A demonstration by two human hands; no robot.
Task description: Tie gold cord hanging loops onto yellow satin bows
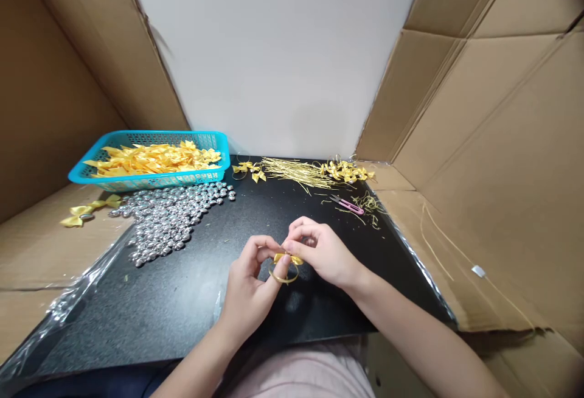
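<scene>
My left hand (250, 288) and my right hand (322, 251) meet above the black mat (182, 300), fingers pinched together. Between them they hold a small yellow ribbon bow (288, 258) with a loop of gold cord (283, 276) hanging under it. The left thumb and forefinger pinch the bow from the left, while the right fingers close on it from the right.
A blue basket (214, 174) of yellow bows stands at the back left. Several silver beads (171, 218) lie heaped before it. Gold cords (296, 173), finished bows (347, 171) and pink snips (349, 205) lie at the back. Cardboard walls (493, 142) enclose both sides.
</scene>
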